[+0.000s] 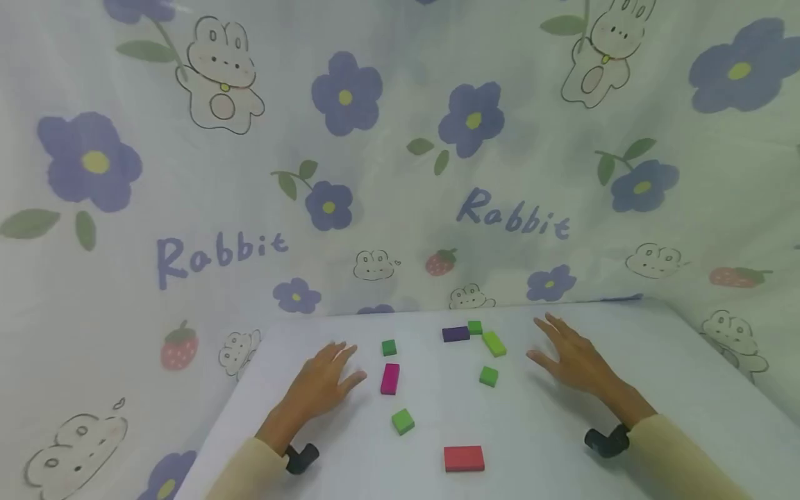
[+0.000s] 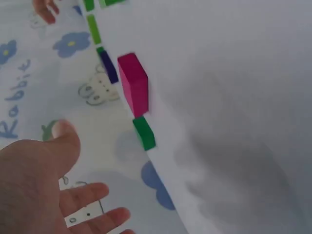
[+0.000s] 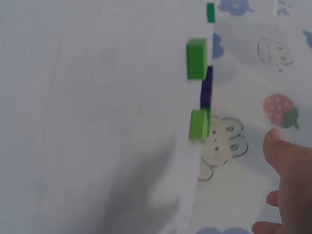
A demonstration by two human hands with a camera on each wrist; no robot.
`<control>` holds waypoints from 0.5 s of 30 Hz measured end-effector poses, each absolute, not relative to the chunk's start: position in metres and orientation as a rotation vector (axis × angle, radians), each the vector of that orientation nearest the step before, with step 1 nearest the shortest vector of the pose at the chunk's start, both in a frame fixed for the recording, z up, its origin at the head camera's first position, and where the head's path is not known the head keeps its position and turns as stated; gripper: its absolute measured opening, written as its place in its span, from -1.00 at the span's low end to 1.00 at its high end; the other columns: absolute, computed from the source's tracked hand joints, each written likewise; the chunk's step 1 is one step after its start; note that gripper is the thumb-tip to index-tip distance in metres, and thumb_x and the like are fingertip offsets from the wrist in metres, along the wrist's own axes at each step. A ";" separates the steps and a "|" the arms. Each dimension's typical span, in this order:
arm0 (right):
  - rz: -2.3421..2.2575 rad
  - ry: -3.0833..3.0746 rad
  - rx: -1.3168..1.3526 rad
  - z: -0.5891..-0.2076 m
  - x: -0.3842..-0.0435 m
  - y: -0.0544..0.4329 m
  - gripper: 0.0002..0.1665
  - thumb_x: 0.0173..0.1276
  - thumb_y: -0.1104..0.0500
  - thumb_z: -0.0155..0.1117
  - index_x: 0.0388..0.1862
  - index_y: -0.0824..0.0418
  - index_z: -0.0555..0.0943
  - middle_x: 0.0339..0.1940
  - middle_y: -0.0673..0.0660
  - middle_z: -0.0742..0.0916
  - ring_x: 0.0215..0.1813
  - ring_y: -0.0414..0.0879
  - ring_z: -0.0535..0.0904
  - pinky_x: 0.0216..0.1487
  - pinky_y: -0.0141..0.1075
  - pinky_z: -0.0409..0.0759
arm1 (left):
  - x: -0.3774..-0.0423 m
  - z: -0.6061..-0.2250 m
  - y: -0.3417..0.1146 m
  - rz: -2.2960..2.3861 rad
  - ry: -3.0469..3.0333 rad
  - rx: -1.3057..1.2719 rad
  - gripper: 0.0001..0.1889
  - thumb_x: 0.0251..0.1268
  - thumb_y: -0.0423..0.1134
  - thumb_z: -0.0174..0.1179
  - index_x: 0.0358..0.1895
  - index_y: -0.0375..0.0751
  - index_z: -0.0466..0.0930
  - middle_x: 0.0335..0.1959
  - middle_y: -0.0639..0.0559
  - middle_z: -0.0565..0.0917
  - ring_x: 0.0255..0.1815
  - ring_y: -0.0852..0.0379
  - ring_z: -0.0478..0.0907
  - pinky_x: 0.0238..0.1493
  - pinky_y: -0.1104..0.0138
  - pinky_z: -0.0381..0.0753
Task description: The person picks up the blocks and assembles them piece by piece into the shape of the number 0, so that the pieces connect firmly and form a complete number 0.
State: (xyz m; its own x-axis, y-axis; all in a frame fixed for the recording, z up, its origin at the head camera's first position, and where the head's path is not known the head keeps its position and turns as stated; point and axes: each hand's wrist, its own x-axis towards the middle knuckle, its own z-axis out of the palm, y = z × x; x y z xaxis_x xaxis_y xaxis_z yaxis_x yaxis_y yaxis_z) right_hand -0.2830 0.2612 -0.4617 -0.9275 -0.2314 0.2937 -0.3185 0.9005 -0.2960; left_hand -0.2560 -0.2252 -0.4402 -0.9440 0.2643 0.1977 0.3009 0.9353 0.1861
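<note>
My left hand (image 1: 317, 383) hovers over the left part of the white table with fingers spread, holding nothing. Nearest to it are a magenta block (image 1: 390, 379) and a small green cube (image 1: 389, 347); another green cube (image 1: 403, 421) lies closer to me. On the right my right hand (image 1: 578, 361) is also spread and holds nothing. To its left lie a yellow-green block (image 1: 494, 344) and a green cube (image 1: 489, 376). A dark purple block (image 1: 455, 334) with a green cube (image 1: 475, 327) beside it lies farther back. At the front is a red block (image 1: 464, 458).
The white table (image 1: 537, 444) ends at the back against a hanging cloth (image 1: 400, 167) printed with rabbits, flowers and strawberries. Cloth also rises along both sides. A black wrist device (image 1: 303, 459) sits under the left cuff, and another black device (image 1: 606, 441) under the right.
</note>
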 end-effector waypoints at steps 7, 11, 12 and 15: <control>0.638 -2.780 0.480 -0.465 -0.266 0.243 -0.12 0.41 -0.28 0.21 0.52 0.17 0.28 0.49 0.35 0.40 0.47 0.33 0.31 0.35 0.32 0.36 | -0.237 -0.448 -0.201 -0.522 -2.893 -0.510 -0.56 0.35 0.04 0.27 0.21 -0.03 0.61 0.11 0.02 0.64 0.20 -0.02 0.53 0.26 0.02 0.57; 0.676 -2.778 0.490 -0.462 -0.260 0.231 -0.13 0.38 -0.27 0.25 0.51 0.13 0.29 0.46 0.28 0.44 0.46 0.27 0.35 0.34 0.27 0.41 | -0.234 -0.446 -0.194 -0.605 -2.919 -0.562 -0.55 0.34 0.03 0.28 0.21 -0.05 0.60 0.07 0.05 0.64 0.16 0.03 0.55 0.20 0.05 0.62; 0.688 -2.778 0.492 -0.461 -0.259 0.229 -0.13 0.37 -0.26 0.26 0.51 0.12 0.30 0.45 0.27 0.45 0.46 0.26 0.36 0.34 0.26 0.42 | -0.233 -0.445 -0.193 -0.628 -2.929 -0.579 -0.55 0.34 0.03 0.28 0.22 -0.06 0.60 0.05 0.06 0.65 0.13 0.05 0.56 0.17 0.08 0.64; 0.710 -2.790 0.502 -0.460 -0.256 0.222 -0.16 0.37 -0.21 0.30 0.50 0.11 0.32 0.41 0.25 0.50 0.43 0.24 0.40 0.31 0.24 0.46 | -0.232 -0.443 -0.189 -0.734 -2.969 -0.631 -0.56 0.36 0.04 0.26 0.19 -0.08 0.60 0.00 0.06 0.66 0.01 0.11 0.58 0.03 0.17 0.69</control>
State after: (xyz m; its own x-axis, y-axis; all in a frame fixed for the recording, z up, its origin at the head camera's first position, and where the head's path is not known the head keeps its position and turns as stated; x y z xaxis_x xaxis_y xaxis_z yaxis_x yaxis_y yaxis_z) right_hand -0.2556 0.2217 -0.4598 -0.9177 -0.2714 0.2901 -0.3771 0.8251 -0.4208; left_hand -0.2319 -0.1892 -0.4429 -0.9183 0.3796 0.1126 0.3883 0.8081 0.4429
